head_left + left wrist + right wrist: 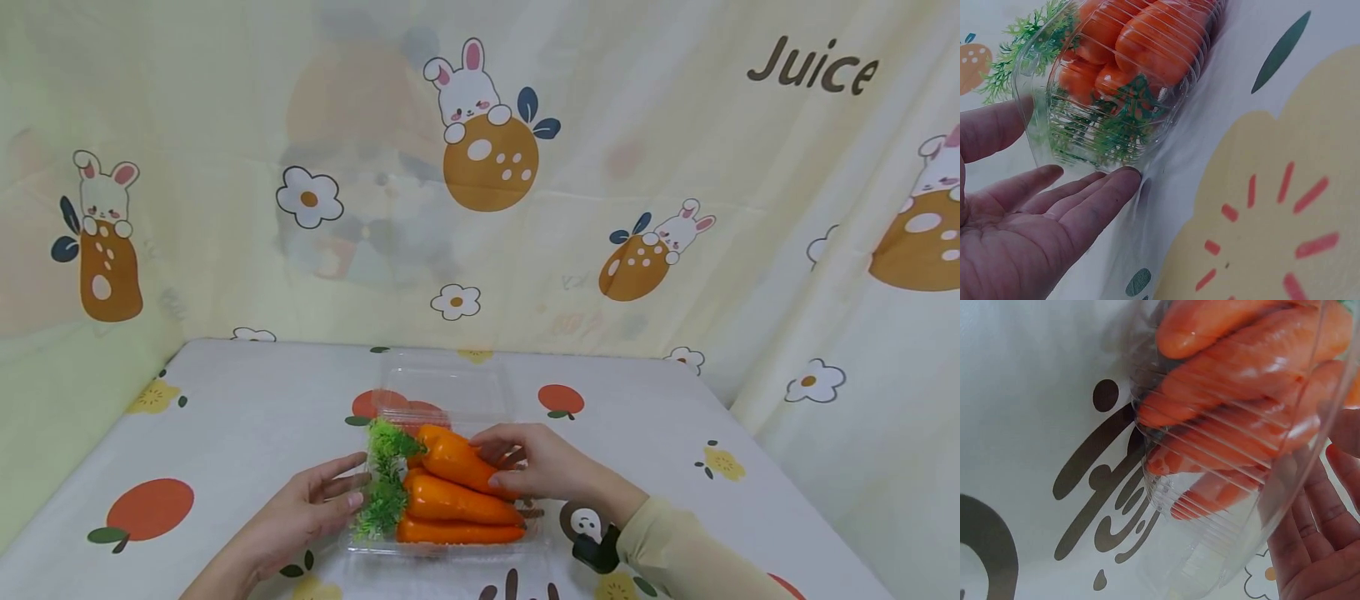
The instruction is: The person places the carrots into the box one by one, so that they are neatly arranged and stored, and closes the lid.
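A clear plastic clamshell box point(450, 550) lies with its lid point(442, 383) folded back behind it. Several orange toy carrots point(461, 497) with green leafy tops point(384, 500) fill the box, tops to the left. My right hand point(536, 462) holds the uppermost carrot point(453, 458) near its narrow end, thumb on the near side and fingers over the far side; some fingertips are hidden. In the right wrist view, part of that hand shows beyond the box wall point(1297, 506). My left hand point(318, 500) is beside the box's left end, fingers extended; in the left wrist view fingertips point(1125, 175) touch its wall.
The table wears a white cloth point(247, 417) printed with fruit and flowers. Behind it hangs a cream curtain point(360, 292) with rabbit prints, and another curtain side point(862, 467) hangs at the right. A black strap piece point(596, 552) sits at my right wrist.
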Available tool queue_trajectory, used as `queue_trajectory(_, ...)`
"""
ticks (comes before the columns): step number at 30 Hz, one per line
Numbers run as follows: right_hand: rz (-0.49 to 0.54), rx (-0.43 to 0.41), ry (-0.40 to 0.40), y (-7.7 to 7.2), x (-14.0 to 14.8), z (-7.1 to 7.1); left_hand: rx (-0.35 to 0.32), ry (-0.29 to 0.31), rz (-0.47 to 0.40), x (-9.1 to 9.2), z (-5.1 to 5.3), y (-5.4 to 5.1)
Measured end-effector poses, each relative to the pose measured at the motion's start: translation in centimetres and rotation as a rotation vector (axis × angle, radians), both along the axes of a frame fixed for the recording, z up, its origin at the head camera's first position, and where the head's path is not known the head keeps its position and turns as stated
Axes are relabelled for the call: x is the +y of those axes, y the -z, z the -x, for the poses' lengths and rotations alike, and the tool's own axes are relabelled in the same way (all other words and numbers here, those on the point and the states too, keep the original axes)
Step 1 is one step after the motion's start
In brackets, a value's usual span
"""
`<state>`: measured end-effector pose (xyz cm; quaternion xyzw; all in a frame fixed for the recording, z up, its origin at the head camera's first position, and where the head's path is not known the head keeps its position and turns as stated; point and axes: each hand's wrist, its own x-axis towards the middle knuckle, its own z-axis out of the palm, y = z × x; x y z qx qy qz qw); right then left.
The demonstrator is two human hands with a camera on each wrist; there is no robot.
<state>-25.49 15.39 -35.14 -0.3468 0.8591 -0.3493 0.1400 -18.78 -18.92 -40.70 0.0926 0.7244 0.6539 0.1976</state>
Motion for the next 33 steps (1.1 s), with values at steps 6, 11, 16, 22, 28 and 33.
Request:
queue_trajectory(6,-0.002,-0.003,0.009,-0.2,0.3,0.0,-0.002,0.008,-0.006,-0.1,0.0,0.2)
queue_trajectory(11,-0.006,0.036,0.005,-0.3,0.8,0.0,-0.003,0.007,-0.007,-0.1,0.0,0.3)
queue_trajectory(16,0.012,0.079,0.021,-0.6,1.6,0.1,-0.004,0.009,-0.006,-0.1,0.0,0.3)
queue_trajectory(22,0.03,0.131,0.056,-1.1,2.9,0.5,-0.009,0.002,0.004,0.0,0.1,0.2)
queue_trajectory(28,0.049,0.185,0.075,-1.3,4.0,0.9,-0.004,0.009,-0.001,-0.1,0.1,0.2)
queue_trajectory(33,0.067,0.188,0.129,-0.9,4.9,1.4,-0.01,0.002,0.004,-0.1,0.1,0.3)
